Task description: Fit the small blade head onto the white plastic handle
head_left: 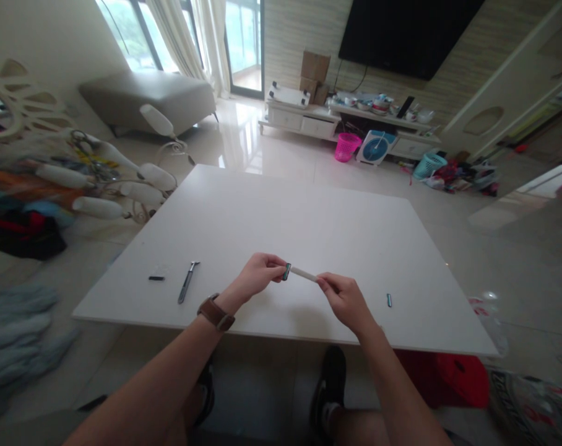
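Above the near part of a white table [309, 210], both my hands hold one small razor [299, 272] with a white handle. My left hand [260, 274], with a brown watch on its wrist, pinches the teal razor head. My right hand [341, 298] is closed round the other end of the handle. A second razor [187, 282] with a dark handle lies on the table to the left. Beside it lies a small black piece [156, 278]. A small teal piece [389, 300] lies to the right of my right hand.
A red stool or bin [448, 378] stands under the table's right corner. Grey cloth [16, 341] lies on the floor at left, below a rack with white pegs [99, 179]. Far off stand a grey sofa [146, 99], a TV bench [350, 121], a pink basket [346, 147] and a fan [376, 147].
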{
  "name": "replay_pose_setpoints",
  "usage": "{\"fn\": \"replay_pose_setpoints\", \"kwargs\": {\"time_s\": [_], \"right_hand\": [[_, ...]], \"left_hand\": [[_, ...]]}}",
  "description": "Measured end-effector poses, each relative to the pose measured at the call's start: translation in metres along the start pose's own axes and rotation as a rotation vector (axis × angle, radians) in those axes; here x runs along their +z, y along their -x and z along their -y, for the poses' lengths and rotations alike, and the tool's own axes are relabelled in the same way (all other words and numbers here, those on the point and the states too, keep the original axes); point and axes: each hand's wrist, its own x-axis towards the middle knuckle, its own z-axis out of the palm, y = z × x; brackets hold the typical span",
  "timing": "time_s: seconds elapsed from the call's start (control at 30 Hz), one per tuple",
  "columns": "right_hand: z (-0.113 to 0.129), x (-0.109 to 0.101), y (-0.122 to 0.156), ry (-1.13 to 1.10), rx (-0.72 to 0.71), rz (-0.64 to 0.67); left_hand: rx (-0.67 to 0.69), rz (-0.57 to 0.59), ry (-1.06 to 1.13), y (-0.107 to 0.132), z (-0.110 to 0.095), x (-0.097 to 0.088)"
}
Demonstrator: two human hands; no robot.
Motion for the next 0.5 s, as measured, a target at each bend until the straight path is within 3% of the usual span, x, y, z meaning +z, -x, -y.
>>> {"fn": "replay_pose_setpoints", "kwargs": {"time_s": [0.07,0.2,0.33,0.5], "right_hand": [[0.0002,0.0012,-0.0004,0.017,0.023,-0.038],[0.0025,0.0022,0.0002,0.016,-0.029,0.103],[0.0018,0.0006,-0.0005,0.034,0.029,-0.043],[-0.0044,-0.0011,-0.0024,-0.041,0.02,0.099]], "left_hand": [[0.008,0.012,-0.009,0.0,0.0003,-0.0004],[0.002,-0.015,-0.027,0.0008,-0.0006,-0.0003],[0.004,0.011,0.0,0.002,-0.002,0.0001],[0.012,-0.013,-0.033,0.001,-0.0004,-0.0004]]}}
